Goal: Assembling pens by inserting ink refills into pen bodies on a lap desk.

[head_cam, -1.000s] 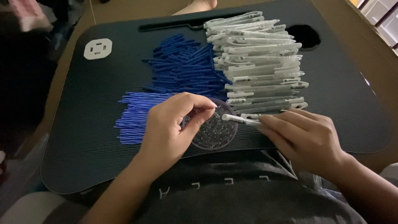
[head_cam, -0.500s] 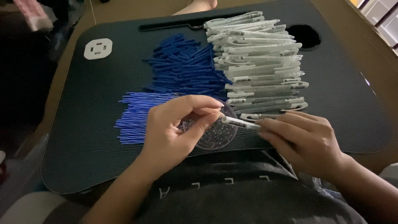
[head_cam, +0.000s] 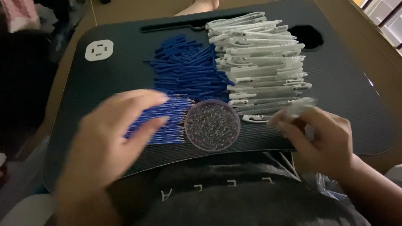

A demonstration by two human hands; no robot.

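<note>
The left hand (head_cam: 111,138) hovered palm down, fingers stretched forward and loosely spread, blurred. The right hand (head_cam: 320,140) sat lower right, fingers curled inward, knuckles up, its wrist running off toward the lower right corner.

One black lap tray (head_cam: 83,83) carries everything. One round clear dish (head_cam: 212,124) sits at its near edge, filled with small springs too many and too fine to count. Two hands are in view, the left hand (head_cam: 111,138) and the right hand (head_cam: 320,138). White pen barrels (head_cam: 261,62) lie stacked on the right, roughly thirty, exact number unclear. Blue caps (head_cam: 188,69) form one heap of many dozens. Thin blue refills (head_cam: 161,119) make one bundle, uncountable. One white socket plate (head_cam: 99,50) sits far left.
</note>
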